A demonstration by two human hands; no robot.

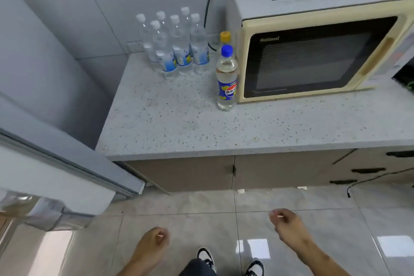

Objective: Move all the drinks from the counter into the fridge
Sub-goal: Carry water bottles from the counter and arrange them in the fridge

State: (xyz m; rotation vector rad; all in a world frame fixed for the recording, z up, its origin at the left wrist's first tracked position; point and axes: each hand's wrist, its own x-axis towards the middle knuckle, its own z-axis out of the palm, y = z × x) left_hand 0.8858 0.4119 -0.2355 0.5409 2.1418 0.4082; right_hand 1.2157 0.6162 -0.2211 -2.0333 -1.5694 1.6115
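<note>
A: Bottles are standing upright on the tabletop [170,123], all with their long axes vertical. A cluster of white-capped water bottles [177,51] is sitting near the back wall, and the blue-capped Pepsi bottle [226,78] is standing forward of them, just beside the microwave [313,51]. A yellow-capped bottle [225,37] is peeking out right behind it.

B: Which way are they lying from the hands?

A: Up and ahead. Both hands are hanging low over the floor, well apart from the tabletop edge. The right hand [285,223] is sitting below and a little to the right of the Pepsi bottle; the left hand [154,238] is lying further to the left, on the side of the fridge door [67,170].

B: So which one is nearer?

A: I am judging the right hand nearer to the Pepsi bottle, which is also the frontmost drink, so a straight reach forward looks the simplest. The water bottles are lying roughly between the two hands' lines, but deeper in.

B: Are the hands holding anything?

A: Nothing. Both are hanging with fingers loosely curled, touching no object. The right hand's fingers would need to be spreading wider to wrap round the bottle's body.
</note>
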